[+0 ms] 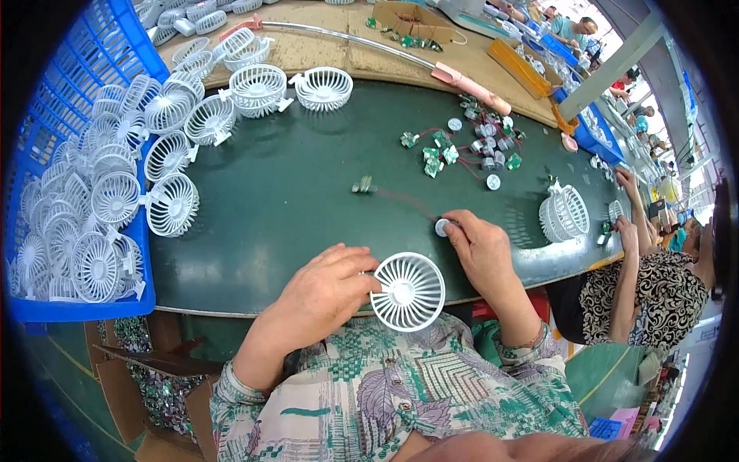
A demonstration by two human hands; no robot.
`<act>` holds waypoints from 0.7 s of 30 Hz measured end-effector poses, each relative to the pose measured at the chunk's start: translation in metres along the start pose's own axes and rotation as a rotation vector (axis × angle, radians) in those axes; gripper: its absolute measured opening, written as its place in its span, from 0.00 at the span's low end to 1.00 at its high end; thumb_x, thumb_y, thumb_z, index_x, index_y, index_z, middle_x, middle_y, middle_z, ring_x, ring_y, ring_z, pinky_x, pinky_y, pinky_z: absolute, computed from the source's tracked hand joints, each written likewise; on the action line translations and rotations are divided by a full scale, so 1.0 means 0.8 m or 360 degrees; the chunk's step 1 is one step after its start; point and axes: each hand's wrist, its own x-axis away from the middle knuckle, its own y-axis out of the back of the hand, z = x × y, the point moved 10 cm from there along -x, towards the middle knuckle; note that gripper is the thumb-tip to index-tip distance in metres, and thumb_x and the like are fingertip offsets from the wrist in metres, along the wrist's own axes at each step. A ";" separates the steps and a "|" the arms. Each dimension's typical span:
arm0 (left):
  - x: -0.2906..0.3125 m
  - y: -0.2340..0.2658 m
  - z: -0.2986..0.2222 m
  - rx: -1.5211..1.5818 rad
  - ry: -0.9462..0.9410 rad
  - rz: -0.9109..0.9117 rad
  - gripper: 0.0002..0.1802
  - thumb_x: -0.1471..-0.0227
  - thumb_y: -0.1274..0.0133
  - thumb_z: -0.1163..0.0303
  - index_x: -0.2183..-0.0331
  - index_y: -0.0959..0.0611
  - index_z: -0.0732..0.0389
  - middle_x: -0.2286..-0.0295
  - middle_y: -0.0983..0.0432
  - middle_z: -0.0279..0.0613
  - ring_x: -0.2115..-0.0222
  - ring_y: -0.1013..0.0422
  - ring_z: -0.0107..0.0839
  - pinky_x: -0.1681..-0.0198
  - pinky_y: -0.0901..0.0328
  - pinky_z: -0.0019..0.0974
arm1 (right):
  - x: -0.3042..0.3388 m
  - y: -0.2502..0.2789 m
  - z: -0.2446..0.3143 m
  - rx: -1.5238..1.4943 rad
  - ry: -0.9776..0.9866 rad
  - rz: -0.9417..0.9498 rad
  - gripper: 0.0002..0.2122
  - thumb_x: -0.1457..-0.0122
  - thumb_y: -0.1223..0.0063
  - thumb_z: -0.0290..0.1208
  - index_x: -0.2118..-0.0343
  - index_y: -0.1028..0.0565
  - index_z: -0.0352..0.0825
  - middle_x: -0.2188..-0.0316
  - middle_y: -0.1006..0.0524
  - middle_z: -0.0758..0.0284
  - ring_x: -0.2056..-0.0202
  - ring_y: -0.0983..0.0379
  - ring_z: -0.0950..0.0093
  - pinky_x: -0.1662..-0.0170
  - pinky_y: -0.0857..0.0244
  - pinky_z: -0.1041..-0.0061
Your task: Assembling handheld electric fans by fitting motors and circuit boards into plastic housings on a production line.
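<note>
My left hand (327,289) is closed on the edge of a round white fan guard (409,304), a spoked plastic cage held over the front edge of the table. To its right, my right hand (486,258) pinches a small round motor (442,227) with a pale cap, just above the green tabletop (292,169). Thin red wires run from the motor up and left to a small circuit board (364,185) lying on the table. More motors with wires and green boards (489,146) lie in a tangled heap farther back on the right.
At left, a blue crate (77,309) overflows with white fan guards. Several more guards (258,88) line the table's far left. A long rod with a pink handle (473,88) lies across the back. Another guard (564,214) stands at right, near a co-worker's hands (627,231).
</note>
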 end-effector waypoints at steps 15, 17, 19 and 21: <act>-0.003 0.013 -0.005 -0.0265 0.0055 -0.0214 0.12 0.57 0.41 0.78 0.65 0.20 0.62 0.61 0.24 0.48 0.54 0.27 0.48 0.48 0.33 0.48 | 0.013 0.006 0.114 0.0129 0.0683 0.0339 0.12 0.50 0.37 0.33 0.66 0.25 0.36 0.71 0.28 0.66 0.66 0.29 0.65 0.64 0.35 0.65; -0.002 0.013 -0.006 -0.0259 0.0057 -0.0214 0.12 0.57 0.41 0.78 0.65 0.20 0.62 0.61 0.24 0.48 0.54 0.27 0.48 0.48 0.34 0.48 | 0.019 -0.009 0.123 0.0129 0.0757 0.0403 0.11 0.50 0.37 0.33 0.67 0.26 0.36 0.71 0.29 0.67 0.66 0.31 0.66 0.64 0.37 0.66; -0.001 0.011 -0.005 -0.0266 0.0067 -0.0198 0.11 0.55 0.43 0.77 0.65 0.20 0.62 0.60 0.24 0.46 0.53 0.28 0.48 0.47 0.34 0.49 | 0.024 -0.022 0.131 0.0133 0.0846 0.0498 0.10 0.50 0.38 0.33 0.68 0.27 0.37 0.71 0.29 0.67 0.66 0.31 0.66 0.65 0.37 0.66; 0.000 0.010 -0.004 -0.0250 0.0078 -0.0192 0.10 0.55 0.43 0.76 0.65 0.20 0.62 0.60 0.24 0.46 0.52 0.28 0.47 0.47 0.34 0.49 | 0.026 -0.025 0.136 0.0156 0.0887 0.0518 0.09 0.49 0.41 0.32 0.68 0.27 0.37 0.71 0.29 0.67 0.67 0.31 0.67 0.66 0.38 0.66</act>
